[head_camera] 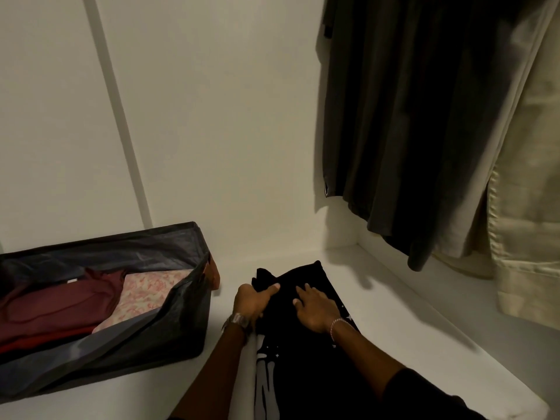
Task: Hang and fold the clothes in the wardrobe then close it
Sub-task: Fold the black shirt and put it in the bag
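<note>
- Black T-shirt [306,353] with a white print, too cut off to read, lies on the white wardrobe shelf [394,298] at lower centre.
- Left hand [253,301] grips its folded top edge; right hand [315,309] presses flat on it.
- Dark fabric storage box [169,322], lower left, holds maroon and floral clothes.
- Dark and cream garments [424,116] hang upper right.

I counted two hands on one black printed garment [306,338] at six o'clock: the left hand [253,301] and the right hand [315,309]. One dark fabric storage box [121,247] sat at eight o'clock, with two folded items inside, one maroon piece [57,301] and one floral piece [145,294]. At two o'clock hung two garments: one dark garment [409,116], one cream garment [527,207].
</note>
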